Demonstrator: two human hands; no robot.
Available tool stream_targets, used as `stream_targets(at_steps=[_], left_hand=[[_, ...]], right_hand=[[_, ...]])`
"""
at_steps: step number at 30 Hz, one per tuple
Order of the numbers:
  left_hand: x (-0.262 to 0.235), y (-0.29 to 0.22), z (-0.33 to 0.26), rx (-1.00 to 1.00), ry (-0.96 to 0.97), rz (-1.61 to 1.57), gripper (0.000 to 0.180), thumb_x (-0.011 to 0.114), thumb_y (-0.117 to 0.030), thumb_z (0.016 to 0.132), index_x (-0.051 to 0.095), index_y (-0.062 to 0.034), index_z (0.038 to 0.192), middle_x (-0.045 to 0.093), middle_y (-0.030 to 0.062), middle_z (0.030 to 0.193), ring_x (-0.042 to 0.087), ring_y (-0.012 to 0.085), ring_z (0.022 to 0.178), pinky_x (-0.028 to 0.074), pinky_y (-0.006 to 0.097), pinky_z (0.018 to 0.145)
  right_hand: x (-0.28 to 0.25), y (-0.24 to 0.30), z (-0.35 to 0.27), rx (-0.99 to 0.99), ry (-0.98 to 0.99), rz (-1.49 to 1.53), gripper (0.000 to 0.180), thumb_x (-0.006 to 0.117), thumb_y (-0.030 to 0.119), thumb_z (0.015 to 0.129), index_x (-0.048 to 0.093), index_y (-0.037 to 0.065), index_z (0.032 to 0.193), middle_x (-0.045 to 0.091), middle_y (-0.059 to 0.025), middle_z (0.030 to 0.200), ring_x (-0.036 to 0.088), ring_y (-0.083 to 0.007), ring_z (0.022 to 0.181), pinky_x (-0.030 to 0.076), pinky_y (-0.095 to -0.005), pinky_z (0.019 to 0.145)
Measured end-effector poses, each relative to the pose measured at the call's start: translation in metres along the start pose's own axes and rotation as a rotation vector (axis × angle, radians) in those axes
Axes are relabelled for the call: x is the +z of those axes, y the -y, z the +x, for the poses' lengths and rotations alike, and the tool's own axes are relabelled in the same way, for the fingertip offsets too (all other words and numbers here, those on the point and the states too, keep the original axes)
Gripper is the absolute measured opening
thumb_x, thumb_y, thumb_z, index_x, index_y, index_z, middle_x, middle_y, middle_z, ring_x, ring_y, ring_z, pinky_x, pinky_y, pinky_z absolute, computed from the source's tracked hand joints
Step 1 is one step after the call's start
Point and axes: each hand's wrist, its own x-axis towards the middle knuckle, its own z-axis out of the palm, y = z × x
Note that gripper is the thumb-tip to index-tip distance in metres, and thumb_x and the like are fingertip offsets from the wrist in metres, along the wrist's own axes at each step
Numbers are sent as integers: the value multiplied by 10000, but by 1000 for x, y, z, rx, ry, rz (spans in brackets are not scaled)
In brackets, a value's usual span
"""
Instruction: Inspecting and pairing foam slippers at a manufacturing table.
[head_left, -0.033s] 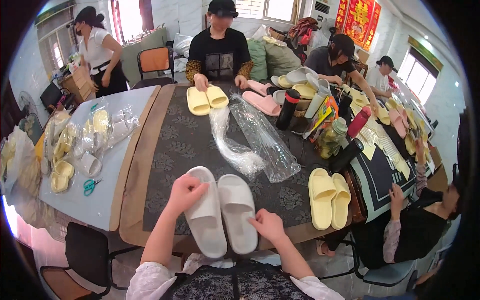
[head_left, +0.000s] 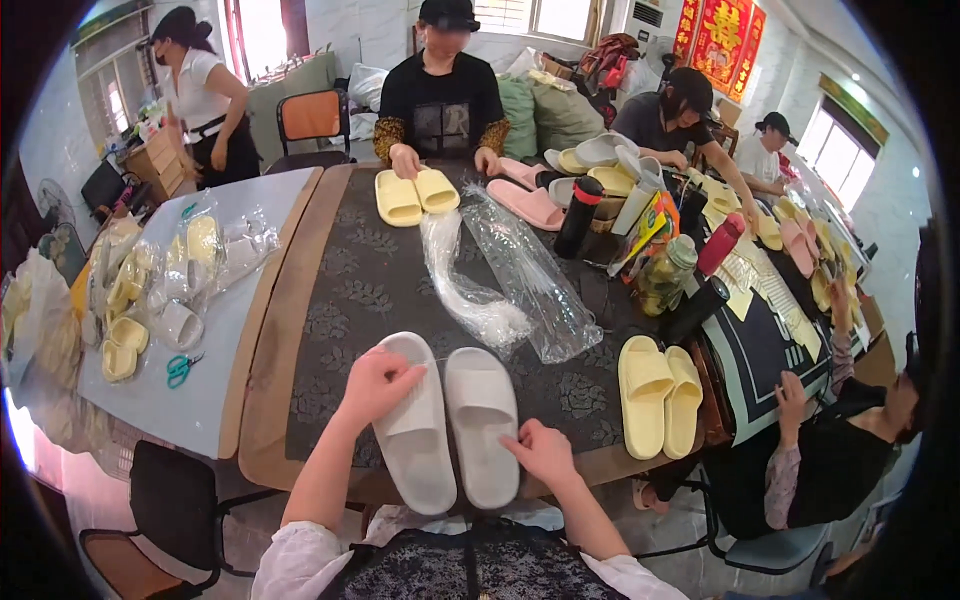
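Nothing shifted — left hand (head_left: 375, 383) flat on left white slipper (head_left: 418, 430), right hand (head_left: 541, 452) pinching right white slipper (head_left: 482, 425) edge. Pair side by side on tabletop (head_left: 350, 290), long axes running away from the person.

The pair of slippers (head_left: 450, 420) under the left hand (head_left: 375, 385) and right hand (head_left: 545, 455) is plain white. The bench cloth (head_left: 360, 290) is dark grey with a paler leaf pattern, edged by brown wood. Beside it lies a pale yellow pair (head_left: 660, 395) — a second yellow pair (head_left: 415, 193) sits at the far end, next to pink slippers (head_left: 525, 203). The plastic bags (head_left: 510, 275) are clear. The side bench (head_left: 200, 370) is light grey, with teal-handled scissors (head_left: 180, 370). A bottle (head_left: 578, 215) is black with a red cap — the wall hanging (head_left: 725, 35) is red and gold.
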Motion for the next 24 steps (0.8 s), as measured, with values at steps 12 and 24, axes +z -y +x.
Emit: stream_targets(at_steps=[12, 24], left_hand=[[64, 24, 13, 93, 143, 368, 224, 667, -272, 793, 645, -55, 744, 631, 116, 881, 572, 315, 893, 478, 423, 801], [110, 31, 34, 175, 106, 394, 120, 599, -138, 800, 703, -80, 799, 668, 99, 929, 587, 320, 922, 485, 388, 817]], right_hand=[[-43, 20, -15, 30, -134, 26, 429, 749, 416, 746, 634, 57, 951, 619, -61, 700, 631, -240, 668, 488, -369, 627], [-9, 73, 108, -169, -317, 573, 237, 682, 180, 829, 638, 75, 1037, 624, -21, 756, 567, -157, 615, 449, -289, 570]])
